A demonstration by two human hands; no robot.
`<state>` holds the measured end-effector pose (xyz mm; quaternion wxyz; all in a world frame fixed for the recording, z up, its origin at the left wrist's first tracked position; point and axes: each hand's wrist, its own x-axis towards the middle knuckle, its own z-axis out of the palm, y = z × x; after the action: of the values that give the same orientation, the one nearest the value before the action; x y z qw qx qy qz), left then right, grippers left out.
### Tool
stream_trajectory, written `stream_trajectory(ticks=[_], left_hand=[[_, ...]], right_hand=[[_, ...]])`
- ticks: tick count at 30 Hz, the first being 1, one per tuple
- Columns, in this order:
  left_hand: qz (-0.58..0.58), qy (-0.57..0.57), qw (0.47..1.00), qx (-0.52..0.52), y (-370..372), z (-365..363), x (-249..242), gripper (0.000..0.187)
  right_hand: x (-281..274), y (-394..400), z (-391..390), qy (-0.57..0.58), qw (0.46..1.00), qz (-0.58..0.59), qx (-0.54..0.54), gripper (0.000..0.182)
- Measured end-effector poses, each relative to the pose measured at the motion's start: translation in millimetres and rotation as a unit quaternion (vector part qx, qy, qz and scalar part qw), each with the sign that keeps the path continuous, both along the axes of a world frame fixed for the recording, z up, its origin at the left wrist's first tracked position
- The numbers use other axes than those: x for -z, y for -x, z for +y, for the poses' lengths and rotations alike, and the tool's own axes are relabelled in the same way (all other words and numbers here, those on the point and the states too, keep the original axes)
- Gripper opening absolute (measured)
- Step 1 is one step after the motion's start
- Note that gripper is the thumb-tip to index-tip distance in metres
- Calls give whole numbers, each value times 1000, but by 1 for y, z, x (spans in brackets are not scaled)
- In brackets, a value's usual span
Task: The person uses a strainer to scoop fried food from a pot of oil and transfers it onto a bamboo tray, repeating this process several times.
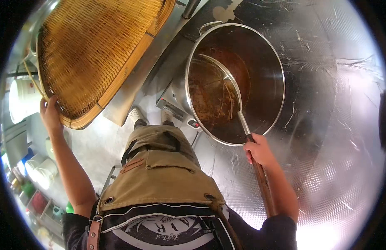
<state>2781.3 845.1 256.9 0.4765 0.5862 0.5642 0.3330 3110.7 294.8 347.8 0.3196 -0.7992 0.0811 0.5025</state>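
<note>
My right hand (260, 150) is closed round the wooden handle of a long-handled scoop (235, 86). The scoop's curved metal end dips into brown broth (216, 93) with thin stems and bits floating in it. A tall steel pot (266, 98) holds the broth, and the handle crosses its near rim. Over on the left, my left hand (52, 114) is closed on long thin chopsticks (33, 81) that point up and away. Its fingers are right at the corner of a woven bamboo tray (99, 50).
A dented, shiny metal surface (326, 137) surrounds the pot's right side. Below the tray runs a steel counter edge (126, 102). My shoes stand on the pale floor (91, 146) between the two. White buckets (43, 168) and shelves with small items line the far left.
</note>
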Motion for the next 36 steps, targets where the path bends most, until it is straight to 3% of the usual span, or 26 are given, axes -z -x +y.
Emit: stream_trajectory(ticks=[12, 15, 21, 25, 29, 32, 36], left_hand=[[-30, 11, 999, 5, 1, 3, 6, 29], [-26, 2, 1000, -5, -6, -5, 0, 28], [-18, -8, 1000, 5, 5, 9, 10, 24], [-31, 7, 999, 18, 5, 8, 10, 22], [-24, 9, 1000, 15, 12, 13, 16, 22], [-50, 9, 999, 8, 4, 5, 11, 22], [-35, 19, 999, 10, 3, 4, 5, 22]], right_hand=[[-14, -19, -33, 15, 985, 36, 170, 11], [3, -25, -33, 38, 991, 65, 111, 11], [63, -69, -31, 72, 992, -53, -87, 16], [65, -74, -21, 108, 975, -160, -111, 19], [25, -66, -24, 136, 954, -242, -117, 19], [32, -63, -31, 131, 886, -392, -208, 22], [101, -96, -27, 209, 852, -396, -271, 26]])
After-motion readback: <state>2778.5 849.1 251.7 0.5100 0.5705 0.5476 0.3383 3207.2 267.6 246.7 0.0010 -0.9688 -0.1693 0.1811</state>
